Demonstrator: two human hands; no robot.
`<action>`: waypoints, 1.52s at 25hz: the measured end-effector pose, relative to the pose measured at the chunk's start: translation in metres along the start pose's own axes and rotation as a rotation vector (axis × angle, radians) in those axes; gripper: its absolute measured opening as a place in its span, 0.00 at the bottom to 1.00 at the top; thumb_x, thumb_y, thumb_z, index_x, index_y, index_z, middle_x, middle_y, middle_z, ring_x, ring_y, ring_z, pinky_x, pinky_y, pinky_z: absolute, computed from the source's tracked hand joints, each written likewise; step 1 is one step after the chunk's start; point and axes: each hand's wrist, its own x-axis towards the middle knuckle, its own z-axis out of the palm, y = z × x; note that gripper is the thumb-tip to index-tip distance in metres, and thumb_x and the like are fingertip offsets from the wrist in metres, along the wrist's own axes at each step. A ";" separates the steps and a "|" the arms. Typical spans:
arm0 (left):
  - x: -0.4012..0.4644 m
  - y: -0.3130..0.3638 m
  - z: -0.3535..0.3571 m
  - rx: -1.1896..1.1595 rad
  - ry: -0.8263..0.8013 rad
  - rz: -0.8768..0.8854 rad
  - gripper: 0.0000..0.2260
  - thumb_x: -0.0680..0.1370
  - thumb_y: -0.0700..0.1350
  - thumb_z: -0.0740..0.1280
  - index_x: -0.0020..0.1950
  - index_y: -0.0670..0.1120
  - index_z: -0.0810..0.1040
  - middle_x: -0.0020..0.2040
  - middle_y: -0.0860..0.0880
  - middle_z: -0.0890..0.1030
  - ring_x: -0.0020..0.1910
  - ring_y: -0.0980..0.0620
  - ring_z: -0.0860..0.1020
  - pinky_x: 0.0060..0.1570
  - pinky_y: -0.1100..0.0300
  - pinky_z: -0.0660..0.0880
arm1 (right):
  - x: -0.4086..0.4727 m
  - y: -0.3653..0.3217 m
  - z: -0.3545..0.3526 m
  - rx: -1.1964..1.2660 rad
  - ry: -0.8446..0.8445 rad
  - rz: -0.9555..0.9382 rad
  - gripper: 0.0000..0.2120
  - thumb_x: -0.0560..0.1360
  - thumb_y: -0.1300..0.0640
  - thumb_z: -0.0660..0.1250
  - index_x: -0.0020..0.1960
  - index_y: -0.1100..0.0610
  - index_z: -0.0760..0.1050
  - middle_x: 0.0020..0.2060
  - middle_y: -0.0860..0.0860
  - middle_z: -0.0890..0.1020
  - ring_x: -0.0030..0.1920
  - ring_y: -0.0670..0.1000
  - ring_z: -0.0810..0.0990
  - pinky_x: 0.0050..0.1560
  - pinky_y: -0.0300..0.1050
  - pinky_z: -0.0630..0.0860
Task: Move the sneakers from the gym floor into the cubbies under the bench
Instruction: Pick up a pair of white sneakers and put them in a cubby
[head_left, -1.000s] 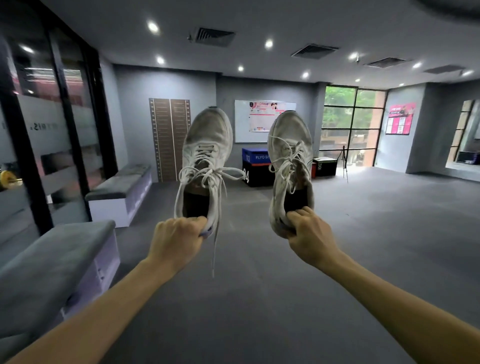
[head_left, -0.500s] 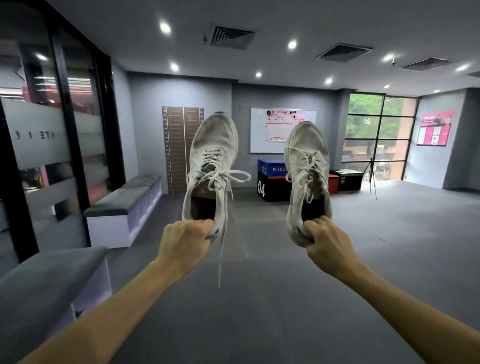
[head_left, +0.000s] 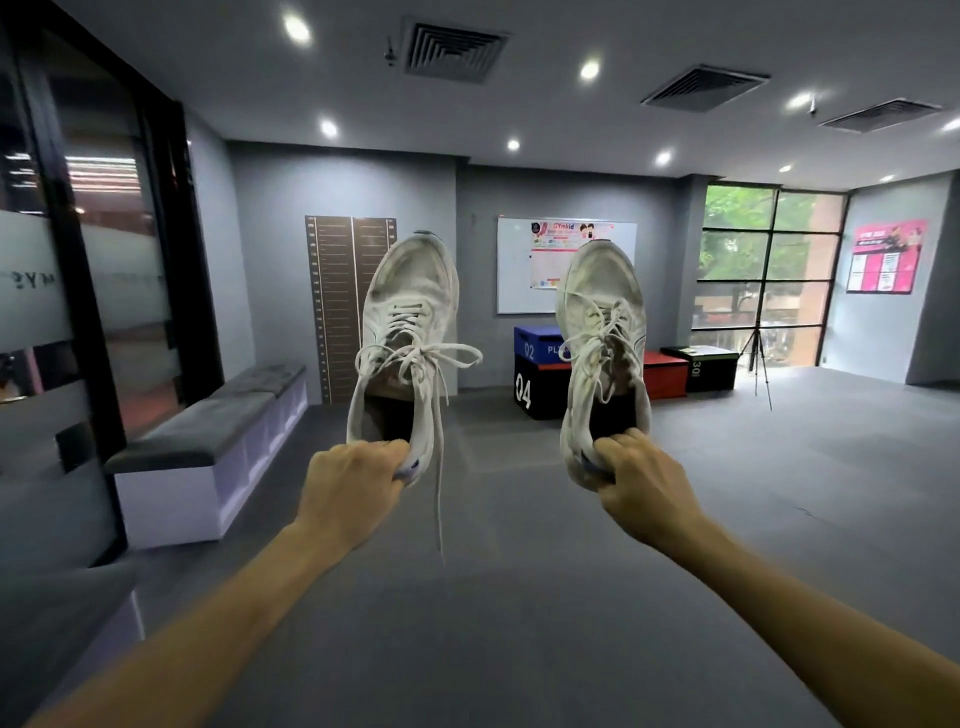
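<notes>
Two hands, two sneakers, both off the gym floor (head_left: 519, 597) and up in the air! Left hand (head_left: 349, 486) has its grip curled tight round the heel collar of the left sneaker (head_left: 408, 332), toe pointing up and away, one long lace dangling below the fist. Right hand (head_left: 641, 488) mirrors it, fingers hooked into the heel of the right sneaker (head_left: 602, 338), toe also high, long axis running straight out from the wrist. Each shoe sits directly ahead of its own grip, the pair side by side and apart. Now the key line: the bench (head_left: 208, 421) with its white cubbies (head_left: 260, 441) lies off to the left along the glass wall, low down, well apart from the shoes. Left hand is the nearer one, I'd say, so expect a swing left and downward, toes first.
</notes>
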 end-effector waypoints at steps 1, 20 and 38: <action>0.018 -0.009 0.026 0.011 0.005 -0.005 0.17 0.60 0.42 0.79 0.29 0.46 0.69 0.23 0.50 0.75 0.20 0.46 0.74 0.22 0.62 0.62 | 0.026 0.011 0.020 0.004 -0.005 -0.005 0.06 0.71 0.59 0.68 0.39 0.56 0.71 0.40 0.52 0.74 0.38 0.57 0.75 0.34 0.44 0.66; 0.302 -0.245 0.432 0.108 0.019 -0.023 0.18 0.58 0.43 0.81 0.28 0.47 0.70 0.22 0.50 0.74 0.17 0.48 0.71 0.23 0.69 0.47 | 0.457 0.099 0.378 0.075 0.001 -0.036 0.11 0.69 0.61 0.69 0.34 0.54 0.68 0.36 0.48 0.70 0.32 0.49 0.67 0.29 0.38 0.59; 0.322 -0.497 0.567 0.663 -0.109 -0.570 0.13 0.63 0.45 0.75 0.28 0.46 0.70 0.23 0.48 0.74 0.21 0.43 0.72 0.22 0.62 0.62 | 0.795 -0.092 0.735 0.626 -0.144 -0.705 0.12 0.65 0.63 0.69 0.32 0.56 0.66 0.35 0.52 0.74 0.35 0.59 0.73 0.30 0.48 0.68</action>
